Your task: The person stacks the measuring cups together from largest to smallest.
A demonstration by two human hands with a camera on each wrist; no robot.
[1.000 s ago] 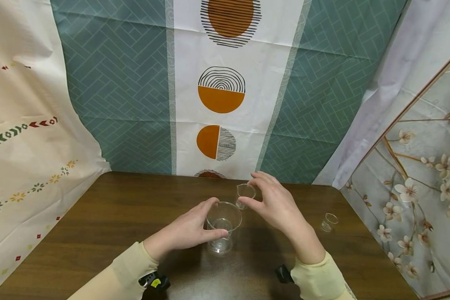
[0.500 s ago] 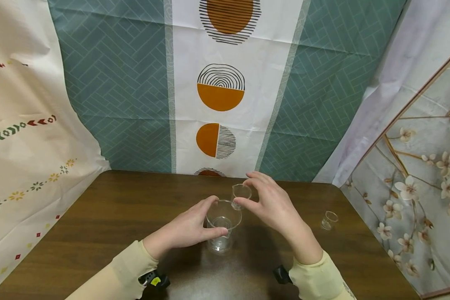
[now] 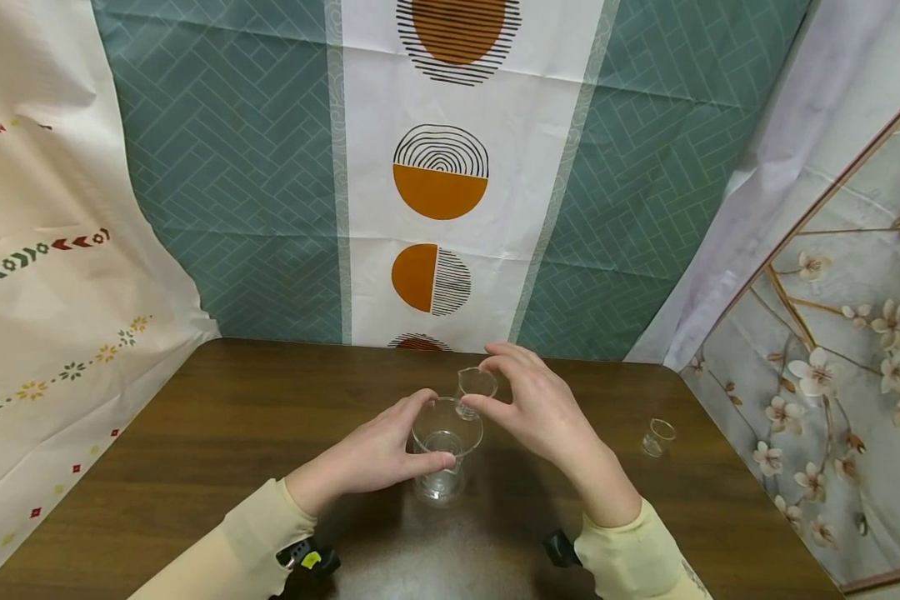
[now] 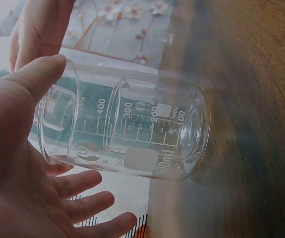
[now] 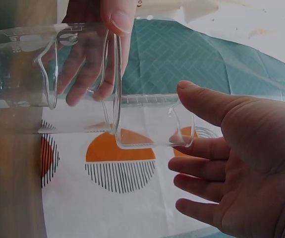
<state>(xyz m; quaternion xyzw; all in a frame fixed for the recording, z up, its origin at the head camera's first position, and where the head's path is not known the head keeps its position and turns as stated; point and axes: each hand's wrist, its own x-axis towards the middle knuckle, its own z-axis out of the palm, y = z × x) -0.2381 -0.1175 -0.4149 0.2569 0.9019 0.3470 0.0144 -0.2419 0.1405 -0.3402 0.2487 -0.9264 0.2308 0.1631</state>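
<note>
A large clear glass beaker [image 3: 439, 486], marked 500ml in the left wrist view, stands upright on the table. A smaller beaker [image 4: 147, 126], marked 100ml, sits inside it. My left hand [image 3: 367, 460] holds the large beaker by its rim, thumb on the near side and forefinger on the far side. My right hand [image 3: 542, 410] pinches another small beaker [image 5: 144, 121] near its top rim, between thumb and forefinger. That beaker is upright, its base right at the large beaker's rim, overlapping the far right of it in the head view. The right hand's other fingers are spread.
A still smaller beaker [image 3: 658, 437] stands on the right side of the dark wooden table [image 3: 217, 450]. Behind the table hangs a patterned cloth [image 3: 270, 167], with more cloth at left and a floral one [image 3: 817, 379] at right.
The right hand has moved left with its small beaker, bringing it over to the large beaker's rim. The left hand keeps its grip, and the large beaker stays in place.
</note>
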